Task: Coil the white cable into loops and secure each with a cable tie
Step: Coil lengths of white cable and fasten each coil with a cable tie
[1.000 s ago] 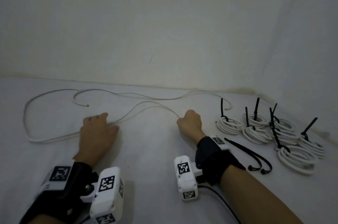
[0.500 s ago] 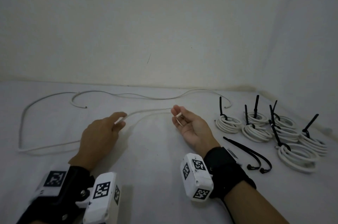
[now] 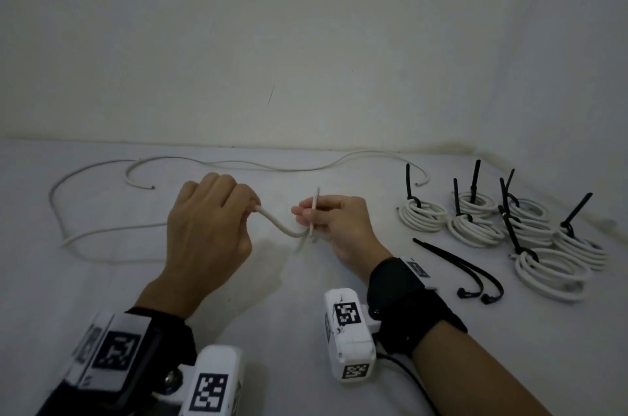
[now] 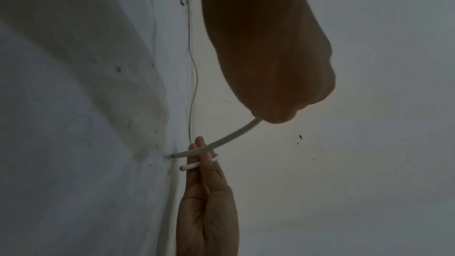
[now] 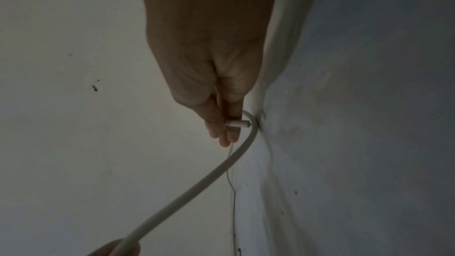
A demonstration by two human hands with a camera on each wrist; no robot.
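A long white cable (image 3: 102, 232) lies loose across the white table on the left. My left hand (image 3: 253, 208) is raised above the table, fingers curled round the cable (image 4: 231, 135). From there a short stretch sags and curves to my right hand (image 3: 306, 215), which pinches the cable's cut end (image 5: 237, 124) upright between thumb and fingers. In the right wrist view the cable (image 5: 197, 182) bends round behind those fingers. Two loose black cable ties (image 3: 458, 262) lie just right of my right wrist.
Several tied white coils (image 3: 475, 228) with black tie tails sticking up sit at the right, near the wall corner. A second thin white cable (image 3: 272, 168) runs along the back of the table (image 3: 306, 279). The wall stands close behind.
Both hands have lifted off the table with the cable. The right hand has turned from palm-up to holding the cable end upright. The stretch between the hands is now short and curved.
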